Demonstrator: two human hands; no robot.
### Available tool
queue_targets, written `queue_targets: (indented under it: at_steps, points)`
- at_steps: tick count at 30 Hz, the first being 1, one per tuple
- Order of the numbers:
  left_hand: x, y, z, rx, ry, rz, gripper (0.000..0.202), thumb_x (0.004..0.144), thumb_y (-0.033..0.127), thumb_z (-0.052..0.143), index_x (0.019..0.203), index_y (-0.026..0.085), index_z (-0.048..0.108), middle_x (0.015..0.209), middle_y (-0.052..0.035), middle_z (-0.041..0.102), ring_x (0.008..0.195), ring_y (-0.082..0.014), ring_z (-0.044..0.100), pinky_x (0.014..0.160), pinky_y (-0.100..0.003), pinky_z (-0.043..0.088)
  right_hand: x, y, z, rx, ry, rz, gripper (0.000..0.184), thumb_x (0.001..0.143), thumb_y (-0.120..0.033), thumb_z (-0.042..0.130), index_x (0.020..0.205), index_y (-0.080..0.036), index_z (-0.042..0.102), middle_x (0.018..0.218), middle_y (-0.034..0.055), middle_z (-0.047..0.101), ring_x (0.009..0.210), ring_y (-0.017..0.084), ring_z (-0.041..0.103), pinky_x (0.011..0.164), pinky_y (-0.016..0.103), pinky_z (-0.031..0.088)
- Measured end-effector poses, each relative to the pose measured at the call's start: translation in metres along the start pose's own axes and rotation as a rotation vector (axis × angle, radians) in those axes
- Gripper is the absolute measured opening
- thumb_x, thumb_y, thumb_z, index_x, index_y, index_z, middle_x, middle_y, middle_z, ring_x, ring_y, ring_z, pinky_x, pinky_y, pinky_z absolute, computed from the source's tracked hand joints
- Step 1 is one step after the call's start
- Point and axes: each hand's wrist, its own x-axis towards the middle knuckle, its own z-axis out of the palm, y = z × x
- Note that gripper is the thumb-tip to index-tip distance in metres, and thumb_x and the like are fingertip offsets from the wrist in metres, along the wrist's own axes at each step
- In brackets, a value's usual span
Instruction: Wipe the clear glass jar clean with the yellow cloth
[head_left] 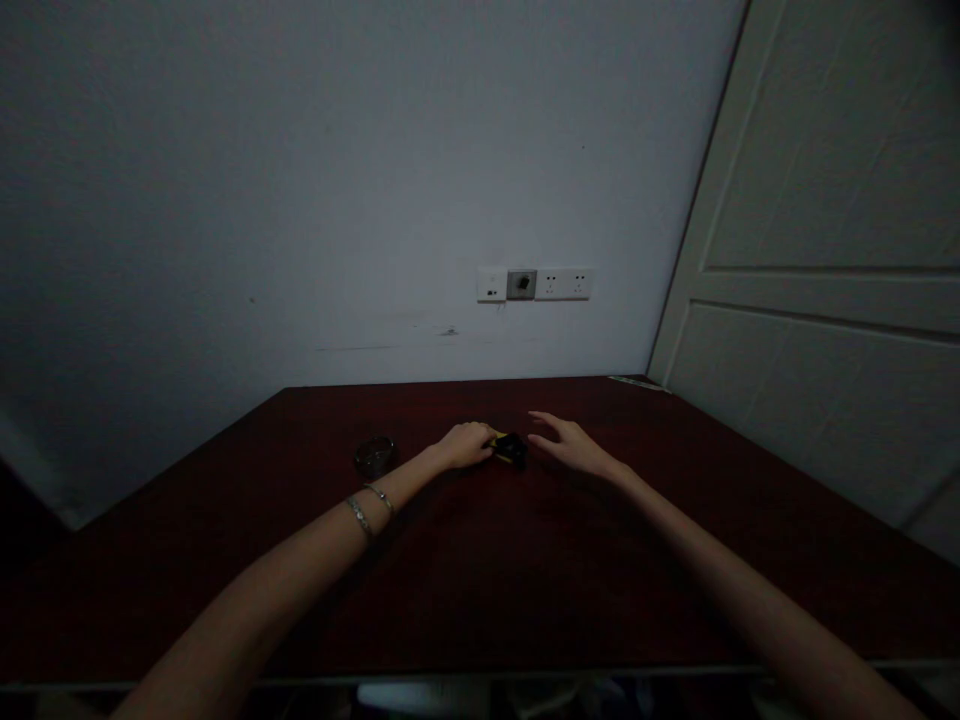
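Note:
My left hand is closed around one end of a small black and yellow object, low over the dark red tabletop. The dim light hides what kind of thing it is. Just to the right of that object is my right hand, its thumb and fingers apart and holding nothing. A clear round glass dish stands on the table to the left, beyond my left forearm, which wears two bracelets.
A pale wall with a row of sockets rises behind the table. At the back right corner lies a thin pale strip. A white panelled door stands along the right side. Below the front edge, blurred items show.

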Motion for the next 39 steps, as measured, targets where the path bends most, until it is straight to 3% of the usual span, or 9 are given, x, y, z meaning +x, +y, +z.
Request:
queue_targets:
  at_steps: [8, 13, 15, 18, 23, 26, 29, 35, 39]
  points:
    - [-0.002, -0.006, -0.022, -0.206, 0.254, -0.102, 0.022, 0.080, 0.026, 0.046, 0.081, 0.012, 0.064, 0.072, -0.0034, 0.063, 0.065, -0.0151, 0.056, 0.060, -0.024, 0.042, 0.009, -0.006, 0.013, 0.300, 0.031, 0.185, 0.050, 0.081, -0.041, 0.059, 0.125, -0.019, 0.050, 0.122, 0.0119, 0.061, 0.111, 0.022, 0.059, 0.100, 0.042, 0.043]
    - [-0.017, -0.005, -0.048, -0.303, 0.356, -0.092, 0.027, 0.083, 0.031, 0.045, 0.079, 0.011, 0.063, 0.068, -0.0010, 0.059, 0.063, -0.0130, 0.052, 0.059, -0.023, 0.039, 0.011, -0.037, 0.026, 0.583, -0.121, 0.356, 0.067, 0.087, -0.066, 0.025, 0.126, -0.016, 0.043, 0.112, 0.0179, 0.065, 0.084, 0.024, 0.071, 0.074, 0.045, 0.057]
    - [-0.030, -0.005, -0.056, -0.315, 0.365, -0.087, 0.027, 0.083, 0.032, 0.048, 0.075, 0.011, 0.063, 0.066, 0.0000, 0.058, 0.063, -0.0125, 0.051, 0.059, -0.022, 0.038, 0.013, -0.053, 0.033, 0.854, -0.213, 0.462, 0.066, 0.085, -0.067, 0.031, 0.124, -0.016, 0.045, 0.110, 0.0181, 0.066, 0.082, 0.024, 0.071, 0.073, 0.042, 0.057]
    - [-0.054, -0.004, -0.062, -0.317, 0.363, -0.095, 0.024, 0.082, 0.029, 0.049, 0.080, 0.012, 0.065, 0.071, -0.0006, 0.061, 0.067, -0.0131, 0.054, 0.063, -0.023, 0.039, 0.020, -0.073, 0.046, 1.044, -0.240, 0.512, 0.048, 0.088, -0.054, 0.043, 0.117, -0.017, 0.049, 0.098, 0.0147, 0.069, 0.077, 0.021, 0.071, 0.072, 0.036, 0.058]
    - [-0.107, -0.006, -0.066, -0.365, 0.303, -0.125, 0.024, 0.081, 0.027, 0.052, 0.097, 0.015, 0.066, 0.094, -0.0046, 0.068, 0.085, -0.0177, 0.060, 0.079, -0.028, 0.044, 0.034, -0.100, 0.079, 1.062, -0.266, 0.496, 0.019, 0.088, -0.021, 0.045, 0.102, -0.013, 0.055, 0.089, 0.0127, 0.070, 0.075, 0.017, 0.070, 0.076, 0.033, 0.058]
    - [-0.138, -0.009, -0.069, -0.438, 0.253, -0.131, 0.045, 0.077, 0.034, 0.062, 0.119, 0.018, 0.056, 0.113, -0.0066, 0.064, 0.101, -0.0210, 0.058, 0.090, -0.032, 0.043, 0.040, -0.113, 0.100, 1.041, -0.294, 0.465, 0.020, 0.081, -0.015, 0.052, 0.099, -0.012, 0.058, 0.089, 0.0117, 0.069, 0.073, 0.017, 0.069, 0.072, 0.035, 0.059]
    - [-0.161, -0.012, -0.071, -0.662, 0.279, -0.243, 0.059, 0.073, 0.039, 0.067, 0.124, 0.018, 0.049, 0.124, -0.0089, 0.058, 0.113, -0.0231, 0.054, 0.097, -0.035, 0.041, 0.043, -0.125, 0.118, 1.000, -0.294, 0.435, 0.037, 0.071, -0.009, 0.058, 0.107, -0.014, 0.056, 0.092, 0.0094, 0.068, 0.071, 0.016, 0.067, 0.067, 0.036, 0.060]
    - [-0.186, -0.019, -0.072, -0.860, 0.419, -0.667, 0.055, 0.072, 0.049, 0.064, 0.113, 0.015, 0.054, 0.112, -0.0116, 0.064, 0.100, -0.0253, 0.062, 0.081, -0.034, 0.050, 0.042, -0.142, 0.151, 0.850, -0.337, 0.334, 0.054, 0.063, -0.009, 0.061, 0.117, -0.015, 0.055, 0.082, 0.0052, 0.069, 0.064, 0.015, 0.064, 0.056, 0.028, 0.055]
    - [-0.202, -0.034, -0.066, -0.903, 0.361, -0.694, 0.060, 0.062, 0.032, 0.073, 0.115, 0.015, 0.050, 0.094, -0.0084, 0.068, 0.088, -0.0235, 0.065, 0.075, -0.034, 0.051, 0.038, -0.148, 0.165, 0.760, -0.415, 0.222, 0.063, 0.058, -0.006, 0.060, 0.120, -0.013, 0.053, 0.077, 0.0013, 0.070, 0.066, 0.014, 0.064, 0.065, 0.026, 0.053]
